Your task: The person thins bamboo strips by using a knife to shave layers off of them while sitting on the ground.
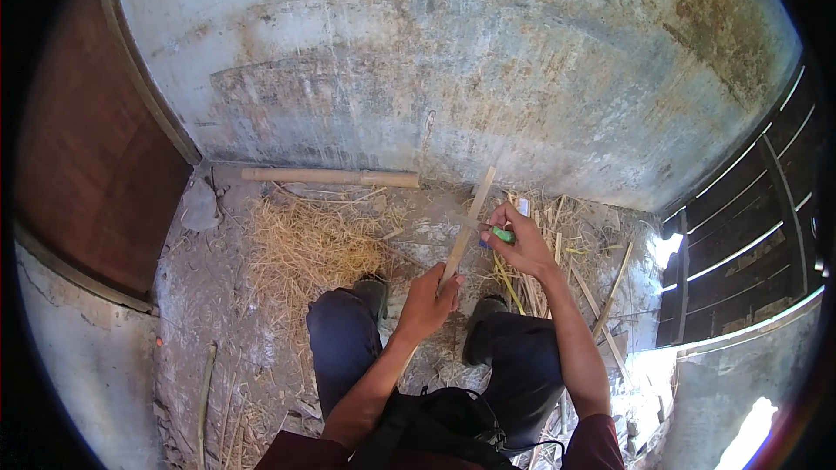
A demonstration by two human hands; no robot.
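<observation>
My left hand (428,299) grips the lower part of a flat bamboo strip (473,213), which slants up and to the right from it. A green-handled knife (500,233) is held in my right hand (522,242); its blade lies across the strip about halfway up. Both hands hover above my knees in dark trousers (341,331). I cannot make out the blade's edge clearly.
A round bamboo pole (331,177) lies along the foot of the stained concrete wall (453,61). Dry shavings (306,248) are heaped on the floor to the left, split bamboo strips (601,300) to the right. A brown door (87,165) stands left, a slatted gate (749,226) right.
</observation>
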